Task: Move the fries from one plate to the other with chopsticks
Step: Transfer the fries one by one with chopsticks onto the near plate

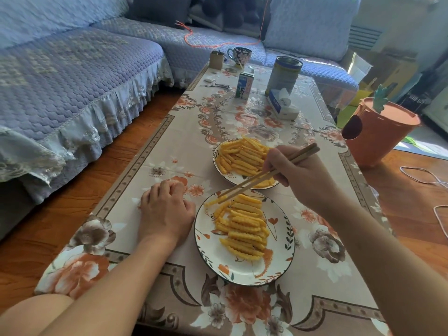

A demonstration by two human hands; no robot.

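The right hand (298,173) grips a pair of chopsticks (264,175), fingers curled round them near their upper ends. The sticks slant down to the left, crossing the near rim of the far plate (218,151), and their tips pinch one fry (212,202) at the far left edge of the near plate (208,241). That fry sticks out a little past the rim.

The left hand (164,209) rests on the tablecloth (135,195) just beside the near plate, knuckles up, fingers loosely curled and holding nothing.

Both plates carry crinkle-cut fries. The far plate holds a spread heap (240,156); the near plate holds a pile (244,226) laid mostly crosswise down its middle. The two plates sit close together, the far one a little to the right.

Farther down the table stand a tall tin (283,73), a small carton (244,84), a tissue box (282,104) and a mug (240,55). A sofa (72,81) runs along the left and far side, and an orange bin (378,132) stands on the floor to the right.
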